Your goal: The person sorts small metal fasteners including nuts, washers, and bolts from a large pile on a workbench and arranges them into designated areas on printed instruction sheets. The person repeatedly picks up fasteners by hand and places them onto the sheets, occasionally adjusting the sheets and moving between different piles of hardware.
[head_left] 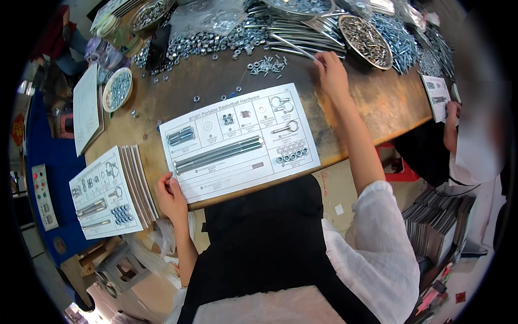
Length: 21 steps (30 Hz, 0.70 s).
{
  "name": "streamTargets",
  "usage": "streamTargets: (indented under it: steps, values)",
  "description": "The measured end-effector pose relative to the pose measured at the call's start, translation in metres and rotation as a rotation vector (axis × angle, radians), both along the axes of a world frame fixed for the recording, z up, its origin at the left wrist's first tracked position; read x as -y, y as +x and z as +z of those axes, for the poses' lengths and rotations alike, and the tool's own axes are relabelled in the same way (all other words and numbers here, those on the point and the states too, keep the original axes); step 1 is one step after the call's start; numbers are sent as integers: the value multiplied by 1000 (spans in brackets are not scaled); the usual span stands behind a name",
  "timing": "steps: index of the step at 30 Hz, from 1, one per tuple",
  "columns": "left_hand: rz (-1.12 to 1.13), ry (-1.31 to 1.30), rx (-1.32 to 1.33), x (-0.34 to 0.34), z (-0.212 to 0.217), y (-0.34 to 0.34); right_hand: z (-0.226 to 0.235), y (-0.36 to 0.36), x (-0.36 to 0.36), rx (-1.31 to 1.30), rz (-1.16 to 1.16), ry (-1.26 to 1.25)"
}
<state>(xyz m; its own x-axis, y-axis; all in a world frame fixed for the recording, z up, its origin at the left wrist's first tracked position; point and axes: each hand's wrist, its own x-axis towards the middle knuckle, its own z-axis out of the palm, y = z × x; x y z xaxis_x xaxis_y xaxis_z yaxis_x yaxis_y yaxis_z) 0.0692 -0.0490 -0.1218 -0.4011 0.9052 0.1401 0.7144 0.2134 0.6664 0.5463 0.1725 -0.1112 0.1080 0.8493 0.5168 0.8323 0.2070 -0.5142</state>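
Observation:
In front of me lies a white printed hardware card (226, 186), tilted slightly on the table's near edge. Long bolts, short bolts, nuts and ring pins show in its boxes; which are real and which printed I cannot tell. My left hand (172, 198) grips the card's lower left corner, thumb on top, other fingers partly hidden. Beyond the card at the right, my right hand (330, 70) pinches one end of a long metal rod (294, 46). The rod slants left over the edge of a pile of similar rods (302, 33).
Loose nuts (216, 46) spread along the back, with small screws (268, 66) nearer. A bowl of fasteners (367, 42) stands by blue-silver bolts (393, 40). At left are a white bowl (117, 90) and stacked cards (116, 191). A co-worker's hand (452, 127) is at right.

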Motion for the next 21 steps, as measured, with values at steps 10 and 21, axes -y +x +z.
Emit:
streamTargets:
  steps: [10,21]
  values:
    - [38,186,292,1,-4,0,46,-188,173,-27,597,-200]
    - [-230,30,88,26,30,0,39,-205,183,21,579,-222]
